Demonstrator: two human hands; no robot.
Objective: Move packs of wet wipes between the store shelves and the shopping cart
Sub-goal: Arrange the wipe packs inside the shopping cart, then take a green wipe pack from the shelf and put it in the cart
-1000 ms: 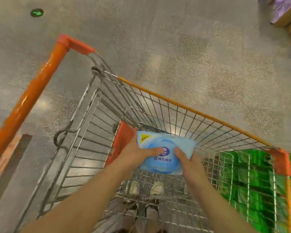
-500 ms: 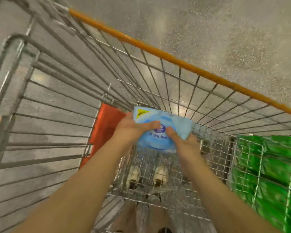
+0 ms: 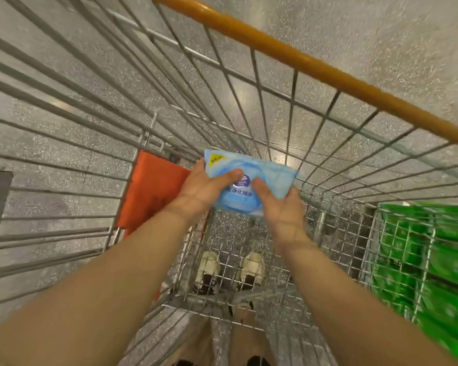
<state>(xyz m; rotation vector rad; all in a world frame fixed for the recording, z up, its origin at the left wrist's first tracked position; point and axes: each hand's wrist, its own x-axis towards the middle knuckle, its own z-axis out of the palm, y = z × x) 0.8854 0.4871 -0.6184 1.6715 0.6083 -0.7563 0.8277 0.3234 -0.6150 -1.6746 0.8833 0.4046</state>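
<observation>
Pale blue plastic fills the space between my hands: a pack of wet wipes [image 3: 251, 178], with a yellow corner tag at its upper left and a round darker blue print with lettering across its face. My left hand [image 3: 204, 190] grips its left end, thumb laid over the front and fingers curled behind. My right hand [image 3: 280, 207] grips the lower right part, thumb pressed on the front near the lettering, the rest of the fingers underneath. The pack is tilted a little, its right end lower, and it sits inside the shopping cart [image 3: 288, 143], above the wire floor and touching neither it nor the walls as far as I can tell.

Just left of my left hand stands an orange flap [image 3: 151, 188] against the cart's wire end. Beyond my hands runs the orange rail [image 3: 315, 67] along the top of the far wall. Well to the right of my right hand, past the wire side, are stacked green packs [image 3: 439, 260], blurred. Below my wrists, through the mesh, my two pale shoes [image 3: 209, 268] stand on the speckled grey floor [image 3: 381, 30].
</observation>
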